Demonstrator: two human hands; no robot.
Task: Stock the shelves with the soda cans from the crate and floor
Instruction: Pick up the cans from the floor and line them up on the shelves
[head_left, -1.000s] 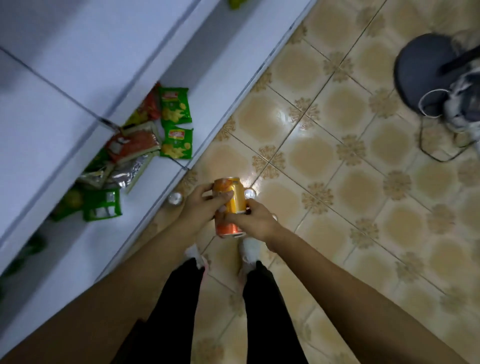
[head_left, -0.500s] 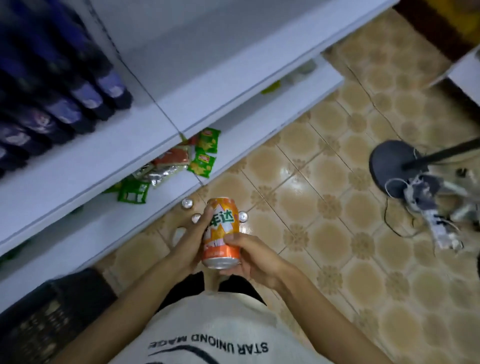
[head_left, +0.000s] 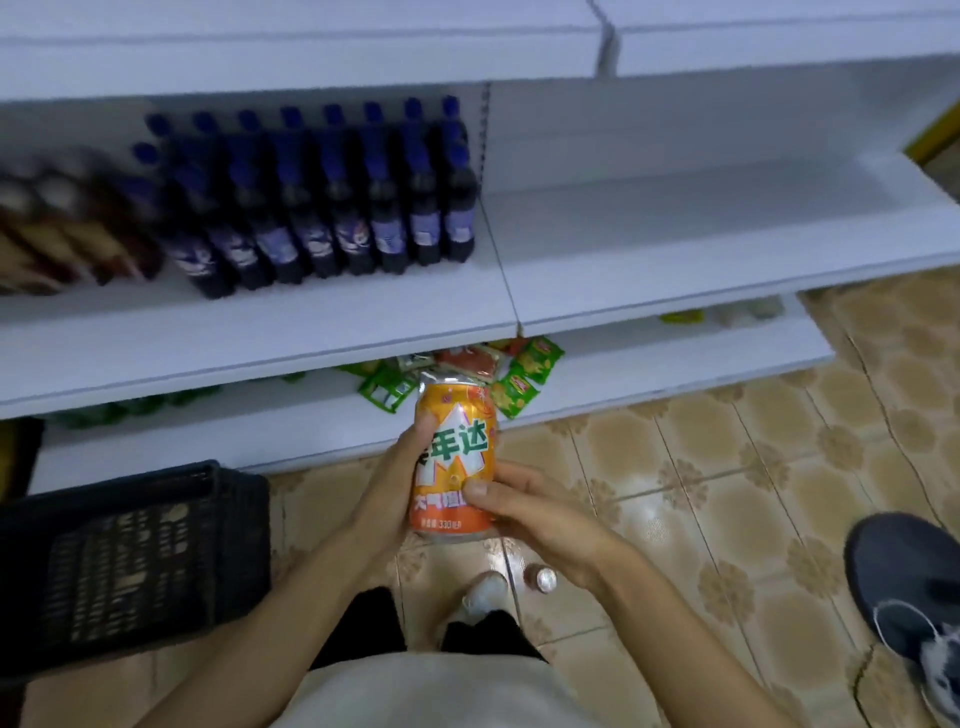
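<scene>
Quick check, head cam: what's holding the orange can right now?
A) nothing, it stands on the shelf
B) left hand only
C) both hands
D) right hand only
C: the orange can is upright in the air in front of the shelves, with the left hand wrapped round its left side and the right hand gripping its lower right, thumb across the label.

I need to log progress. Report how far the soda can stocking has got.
Done: no soda cans show on the middle shelf; only dark bottles stand there. In hand: the left hand and right hand grip one orange can, upright. Left: a can on the floor; the black crate is too dark to judge.
</scene>
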